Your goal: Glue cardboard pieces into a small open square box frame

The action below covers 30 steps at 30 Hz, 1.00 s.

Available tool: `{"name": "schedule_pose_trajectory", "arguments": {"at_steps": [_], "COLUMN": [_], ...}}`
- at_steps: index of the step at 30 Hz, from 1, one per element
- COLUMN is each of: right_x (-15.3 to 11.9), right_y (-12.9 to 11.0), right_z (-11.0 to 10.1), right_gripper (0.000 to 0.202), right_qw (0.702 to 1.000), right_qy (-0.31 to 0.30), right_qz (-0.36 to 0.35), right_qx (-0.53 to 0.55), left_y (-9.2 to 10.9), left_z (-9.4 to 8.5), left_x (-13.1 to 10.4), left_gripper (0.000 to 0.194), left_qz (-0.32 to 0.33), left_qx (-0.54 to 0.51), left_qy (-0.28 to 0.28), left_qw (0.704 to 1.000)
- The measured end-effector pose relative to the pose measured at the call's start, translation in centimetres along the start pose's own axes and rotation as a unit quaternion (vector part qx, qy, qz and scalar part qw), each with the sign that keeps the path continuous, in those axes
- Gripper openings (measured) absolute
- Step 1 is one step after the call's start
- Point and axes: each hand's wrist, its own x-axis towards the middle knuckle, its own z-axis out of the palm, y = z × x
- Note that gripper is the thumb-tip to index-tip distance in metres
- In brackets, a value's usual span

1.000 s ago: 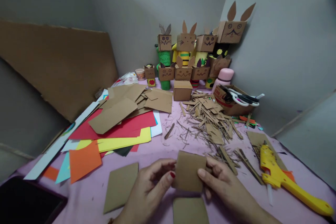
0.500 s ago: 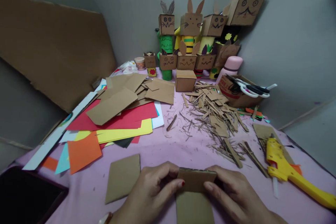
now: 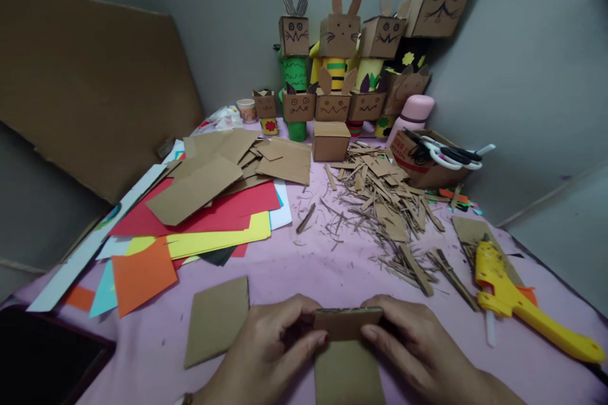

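A small cardboard piece (image 3: 346, 326) stands on edge across the far end of a flat cardboard piece (image 3: 349, 373) lying before me. My left hand (image 3: 280, 348) pinches the standing piece at its left end, thumb on the near face and fingers behind. At the other end my right hand (image 3: 411, 345) grips it the same way. Whether the two pieces are joined cannot be seen. Just left of my left hand lies a loose cardboard square (image 3: 217, 321). A yellow glue gun (image 3: 510, 297) with a glue stick rests to the right.
Cardboard scraps (image 3: 389, 202) spread beyond my hands. Coloured paper (image 3: 145, 275) and cardboard sheets (image 3: 194, 190) lie at left. Cardboard animal figures (image 3: 339, 38) and a plain cardboard box (image 3: 331, 142) stand behind. A box with scissors (image 3: 411, 161) and a pink bottle (image 3: 413, 115) are at right.
The whole view has shifted slightly, so things appear a little further left and mostly higher. Both hands keep their hold on the standing cardboard piece, which seems tilted slightly differently.
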Motion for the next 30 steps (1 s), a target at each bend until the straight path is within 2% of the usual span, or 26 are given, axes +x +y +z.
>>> {"name": "schedule_pose_trajectory", "arguments": {"at_steps": [13, 21, 30], "right_x": [0.08, 0.13, 0.4], "right_y": [0.01, -0.32, -0.41], "right_z": [0.18, 0.1, 0.12], "right_gripper": [0.019, 0.018, 0.017], "right_qw": [0.998, 0.998, 0.997], "right_qy": [-0.026, -0.002, 0.039], "right_qz": [0.06, 0.061, 0.058], "right_qx": [0.002, 0.019, 0.04], "left_y": [0.48, 0.48, 0.37], "left_z": [0.27, 0.36, 0.31], "left_x": [0.39, 0.32, 0.35], "left_gripper": [0.016, 0.021, 0.017], "left_qz": [-0.039, -0.039, -0.05], "left_qx": [0.07, 0.096, 0.063], "left_qy": [-0.028, -0.026, -0.026], "left_qw": [0.996, 0.994, 0.996]}}
